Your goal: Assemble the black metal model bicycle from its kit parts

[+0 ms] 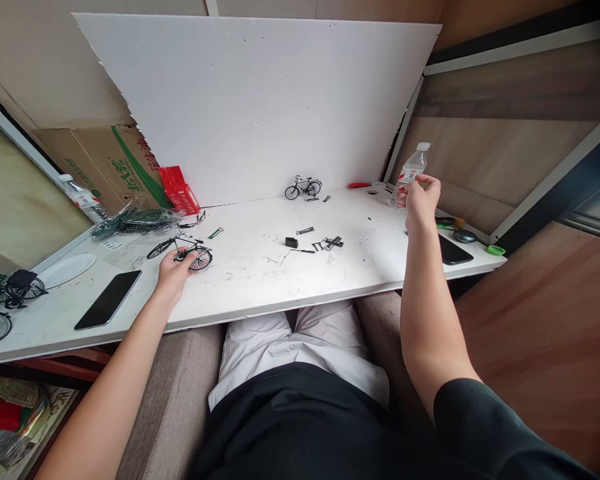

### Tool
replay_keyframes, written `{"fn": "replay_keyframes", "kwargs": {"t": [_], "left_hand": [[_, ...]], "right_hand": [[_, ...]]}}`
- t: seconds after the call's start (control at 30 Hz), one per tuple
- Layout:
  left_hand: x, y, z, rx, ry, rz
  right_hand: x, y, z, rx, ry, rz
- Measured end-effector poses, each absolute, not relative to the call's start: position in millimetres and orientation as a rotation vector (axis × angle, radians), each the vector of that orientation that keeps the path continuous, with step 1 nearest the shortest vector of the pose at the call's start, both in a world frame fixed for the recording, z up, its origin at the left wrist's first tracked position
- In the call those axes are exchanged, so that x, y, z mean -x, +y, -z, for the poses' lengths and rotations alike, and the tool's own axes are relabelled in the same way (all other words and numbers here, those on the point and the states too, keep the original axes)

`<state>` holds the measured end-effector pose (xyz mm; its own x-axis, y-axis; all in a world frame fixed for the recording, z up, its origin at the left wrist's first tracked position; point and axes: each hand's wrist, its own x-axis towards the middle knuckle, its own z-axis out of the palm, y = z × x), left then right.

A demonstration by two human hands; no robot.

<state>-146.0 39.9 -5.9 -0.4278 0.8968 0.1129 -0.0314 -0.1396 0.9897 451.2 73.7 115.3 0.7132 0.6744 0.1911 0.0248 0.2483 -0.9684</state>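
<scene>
My left hand (175,272) is closed around the rear part of a black miniature bicycle (187,250), held just above the left side of the table. My right hand (420,198) is raised at the far right with its fingers curled together, in front of a clear plastic water bottle (414,163). The fingers overlap the bottle, but whether they touch it or pinch something small cannot be made out. Between the hands lie a small black box-shaped part (291,242), a cluster of black parts (334,243) and thin pieces. Close to the left hand is a green strip-like part (215,233).
Another miniature bicycle (304,187) stands at the back against a white foam board (260,100). Leftward are a phone (108,300), plastic-wrapped packs (140,219), a red box (179,190) and green-and-black bicycles (10,293). A dark phone (453,250) and green cap (495,251) lie right.
</scene>
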Motion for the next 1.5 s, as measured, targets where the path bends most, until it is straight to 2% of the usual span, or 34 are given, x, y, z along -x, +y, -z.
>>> {"fn": "replay_keyframes", "kwargs": {"t": [0.77, 0.97, 1.23, 1.5], "left_hand": [[146, 27, 8, -1.037, 1.442, -1.656], [144, 26, 8, -1.024, 1.447, -1.675], [143, 27, 8, -1.053, 1.458, -1.672], [145, 28, 11, -1.081, 1.464, -1.644]], "right_hand": [[-456, 82, -94, 1.341, -0.969, -0.588], [-445, 93, -86, 1.388, -0.994, -0.470], [-408, 94, -77, 1.459, -1.412, -0.512], [-396, 81, -78, 1.824, -2.002, -0.840]]}}
